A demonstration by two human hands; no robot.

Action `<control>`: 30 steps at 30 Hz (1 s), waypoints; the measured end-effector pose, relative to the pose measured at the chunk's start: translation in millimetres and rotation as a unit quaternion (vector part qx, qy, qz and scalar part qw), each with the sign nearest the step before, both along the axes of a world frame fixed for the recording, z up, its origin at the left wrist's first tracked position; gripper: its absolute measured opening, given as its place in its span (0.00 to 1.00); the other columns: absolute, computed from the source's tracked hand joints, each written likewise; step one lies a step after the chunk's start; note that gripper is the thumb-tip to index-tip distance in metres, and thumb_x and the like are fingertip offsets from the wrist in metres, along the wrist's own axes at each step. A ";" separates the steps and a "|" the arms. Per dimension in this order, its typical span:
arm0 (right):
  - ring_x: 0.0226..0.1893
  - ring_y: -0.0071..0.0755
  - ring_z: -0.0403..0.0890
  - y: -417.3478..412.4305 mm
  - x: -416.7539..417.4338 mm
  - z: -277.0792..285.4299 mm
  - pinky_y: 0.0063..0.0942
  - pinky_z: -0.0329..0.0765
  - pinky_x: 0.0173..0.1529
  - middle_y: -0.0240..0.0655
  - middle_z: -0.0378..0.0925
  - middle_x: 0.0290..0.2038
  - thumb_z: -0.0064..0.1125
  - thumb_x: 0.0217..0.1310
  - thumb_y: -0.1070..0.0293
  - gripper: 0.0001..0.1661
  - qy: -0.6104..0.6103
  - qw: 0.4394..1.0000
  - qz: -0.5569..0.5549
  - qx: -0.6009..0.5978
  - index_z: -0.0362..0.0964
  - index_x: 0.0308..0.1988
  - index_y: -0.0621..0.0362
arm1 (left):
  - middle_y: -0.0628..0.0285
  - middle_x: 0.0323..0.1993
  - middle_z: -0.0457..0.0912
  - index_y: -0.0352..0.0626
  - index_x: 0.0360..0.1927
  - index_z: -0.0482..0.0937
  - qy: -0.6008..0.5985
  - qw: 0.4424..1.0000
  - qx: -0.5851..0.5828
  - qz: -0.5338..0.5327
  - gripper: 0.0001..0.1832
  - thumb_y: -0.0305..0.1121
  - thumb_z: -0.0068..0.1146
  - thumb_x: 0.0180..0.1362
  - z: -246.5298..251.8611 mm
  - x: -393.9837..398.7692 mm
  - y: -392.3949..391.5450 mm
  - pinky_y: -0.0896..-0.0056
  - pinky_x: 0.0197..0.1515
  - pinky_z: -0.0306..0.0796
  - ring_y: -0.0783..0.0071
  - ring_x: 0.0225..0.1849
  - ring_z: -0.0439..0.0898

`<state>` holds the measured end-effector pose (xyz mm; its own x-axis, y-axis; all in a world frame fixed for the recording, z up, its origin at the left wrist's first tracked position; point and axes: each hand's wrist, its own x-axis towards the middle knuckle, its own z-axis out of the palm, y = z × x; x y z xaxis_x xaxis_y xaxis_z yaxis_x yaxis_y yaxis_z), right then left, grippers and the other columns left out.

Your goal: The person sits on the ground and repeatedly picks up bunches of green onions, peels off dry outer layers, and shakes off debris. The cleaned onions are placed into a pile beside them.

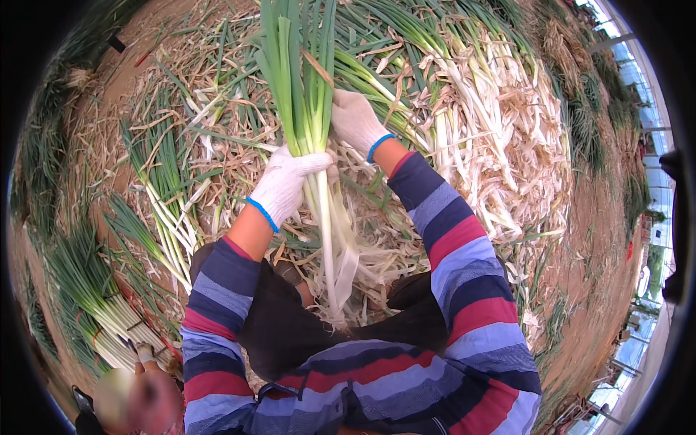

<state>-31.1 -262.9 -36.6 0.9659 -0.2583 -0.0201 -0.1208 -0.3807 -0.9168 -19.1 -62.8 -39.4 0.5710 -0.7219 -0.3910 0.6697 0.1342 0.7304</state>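
Note:
A bunch of green onions (304, 103) stands upright before me, leaves at the top, white stems and roots hanging down between my knees. My left hand (288, 176), in a white knit glove with a blue cuff, is closed around its pale stems. Beside the leaves on the right is my right hand (356, 119), gloved the same way, touching the bunch's edge; its fingertips are partly hidden, so its grip is unclear. A loose, peeling outer skin (346, 266) dangles next to the white stems.
A large pile of unpeeled green onions (478, 114) lies to the right. On the left are cleaner onions (168, 217) and tied bundles (114, 321). Dry husks (239, 114) cover the ground. Another person's hand (144, 356) is at the lower left.

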 end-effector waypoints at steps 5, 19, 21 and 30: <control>0.46 0.62 0.88 -46.2 -102.3 -73.4 0.52 0.83 0.53 0.53 0.87 0.44 0.58 0.72 0.55 0.22 0.217 0.896 0.250 -0.295 0.82 0.58 0.53 | 0.52 0.48 0.88 0.35 0.57 0.79 -0.032 0.995 -0.034 0.086 0.20 0.23 0.69 0.62 9.7 24.5 7.1 0.60 0.49 0.88 0.63 0.43 0.90; 0.42 0.62 0.89 -273.4 -121.0 -27.9 0.54 0.84 0.49 0.50 0.87 0.36 0.62 0.67 0.61 0.19 0.255 0.776 -0.237 -0.526 0.84 0.53 0.57 | 0.51 0.43 0.86 0.35 0.58 0.76 0.023 0.997 -0.005 0.079 0.23 0.22 0.64 0.58 9.3 32.9 18.0 0.54 0.46 0.88 0.59 0.38 0.89; 0.41 0.62 0.89 -224.5 -109.4 -12.1 0.55 0.84 0.49 0.51 0.87 0.35 0.63 0.68 0.60 0.19 0.205 0.817 -0.172 -0.511 0.83 0.52 0.58 | 0.53 0.41 0.85 0.35 0.60 0.76 0.018 0.996 -0.020 0.083 0.24 0.22 0.65 0.58 10.3 32.8 19.5 0.55 0.45 0.88 0.59 0.38 0.89; 0.50 0.68 0.86 -67.5 -141.7 -48.7 0.52 0.80 0.57 0.64 0.85 0.46 0.60 0.69 0.56 0.32 0.329 0.909 0.058 -0.250 0.72 0.64 0.66 | 0.54 0.46 0.86 0.37 0.58 0.76 0.025 0.993 -0.007 0.112 0.22 0.20 0.66 0.60 -6.1 38.7 22.6 0.59 0.44 0.88 0.63 0.39 0.88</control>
